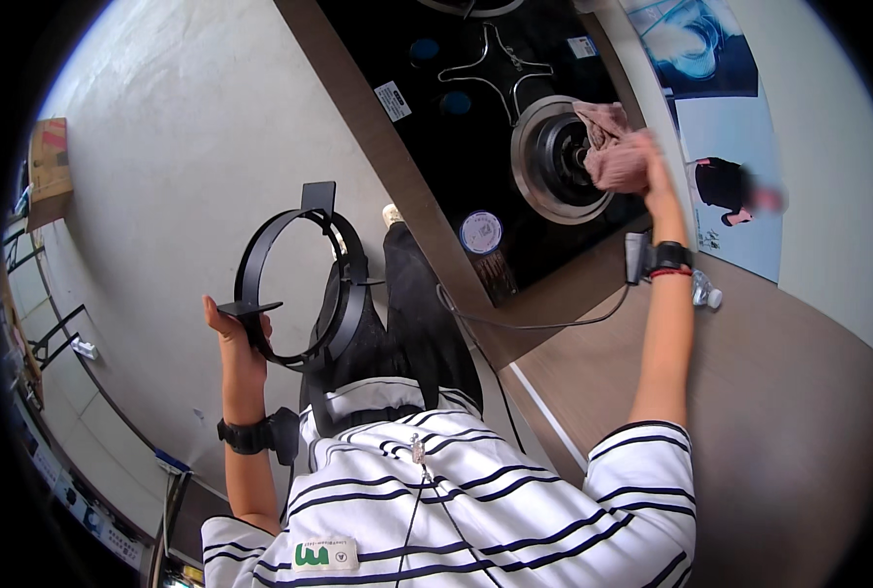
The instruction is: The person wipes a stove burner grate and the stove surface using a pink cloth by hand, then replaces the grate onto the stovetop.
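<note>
My left hand [242, 338] grips a black metal ring-shaped pan support [298, 287] by its lower left side and holds it over the floor, off the counter. A crumpled pink cloth [613, 154] is bunched in my right hand [651, 173], over the right edge of a round steel-rimmed gas burner [528, 165]. The burner sits in a black glass cooktop [473, 162]. Beside the burner, a thin four-armed shiny outline [497, 70] marks the glass. My right fingers are blurred and partly hidden by the cloth.
Two blue-topped knobs [455, 103] and a round sticker [480, 232] are on the cooktop. A small clear bottle [705, 290] lies on the brown counter [760, 382] near my right wrist. A cable [554, 323] runs from that wrist across the counter's edge. A cardboard box [49, 173] stands far left.
</note>
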`<state>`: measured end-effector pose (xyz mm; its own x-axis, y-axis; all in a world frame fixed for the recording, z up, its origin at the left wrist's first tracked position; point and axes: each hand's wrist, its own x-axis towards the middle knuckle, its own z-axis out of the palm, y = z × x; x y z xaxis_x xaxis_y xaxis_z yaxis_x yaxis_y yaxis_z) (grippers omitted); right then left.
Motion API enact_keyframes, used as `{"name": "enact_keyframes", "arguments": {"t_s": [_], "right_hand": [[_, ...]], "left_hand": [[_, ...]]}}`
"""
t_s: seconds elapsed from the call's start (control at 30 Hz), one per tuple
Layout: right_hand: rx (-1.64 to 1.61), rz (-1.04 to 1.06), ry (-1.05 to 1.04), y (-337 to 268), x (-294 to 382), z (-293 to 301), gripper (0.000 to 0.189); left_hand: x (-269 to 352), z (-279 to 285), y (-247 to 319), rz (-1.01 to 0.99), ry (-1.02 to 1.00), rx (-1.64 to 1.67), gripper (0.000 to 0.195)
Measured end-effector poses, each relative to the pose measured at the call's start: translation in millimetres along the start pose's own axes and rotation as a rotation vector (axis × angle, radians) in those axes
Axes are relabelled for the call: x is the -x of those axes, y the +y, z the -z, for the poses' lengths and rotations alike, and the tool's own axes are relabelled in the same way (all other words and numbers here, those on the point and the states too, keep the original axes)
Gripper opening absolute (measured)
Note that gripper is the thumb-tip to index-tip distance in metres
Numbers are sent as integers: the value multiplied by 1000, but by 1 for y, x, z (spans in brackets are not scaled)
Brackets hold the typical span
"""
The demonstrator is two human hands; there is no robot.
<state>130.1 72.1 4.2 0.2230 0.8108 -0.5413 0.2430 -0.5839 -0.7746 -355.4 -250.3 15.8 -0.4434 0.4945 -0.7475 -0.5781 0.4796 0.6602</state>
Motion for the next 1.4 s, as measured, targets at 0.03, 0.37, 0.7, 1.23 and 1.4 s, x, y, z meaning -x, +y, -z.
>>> {"name": "enact_keyframes", "arguments": {"t_s": [0.03,0.37,0.7,1.23,1.4], "right_hand": [[521,180,135,18,-12,-4,73],[1161,244,304,-15,-15,-60,38],[1179,898,154,17,29,-118,28],[902,531,-68,-44,54,16,50],[967,590,161,-43,-7,-22,51]], "left_hand": [[0,-3,2,10,22,17,66],[-3,-26,-5,-48,-8,-77,69],[-10,-22,5,-14,-67,-81,72],[1,2,7,-92,-48,3,68],[7,5,4,-79,14,20,67]]}}
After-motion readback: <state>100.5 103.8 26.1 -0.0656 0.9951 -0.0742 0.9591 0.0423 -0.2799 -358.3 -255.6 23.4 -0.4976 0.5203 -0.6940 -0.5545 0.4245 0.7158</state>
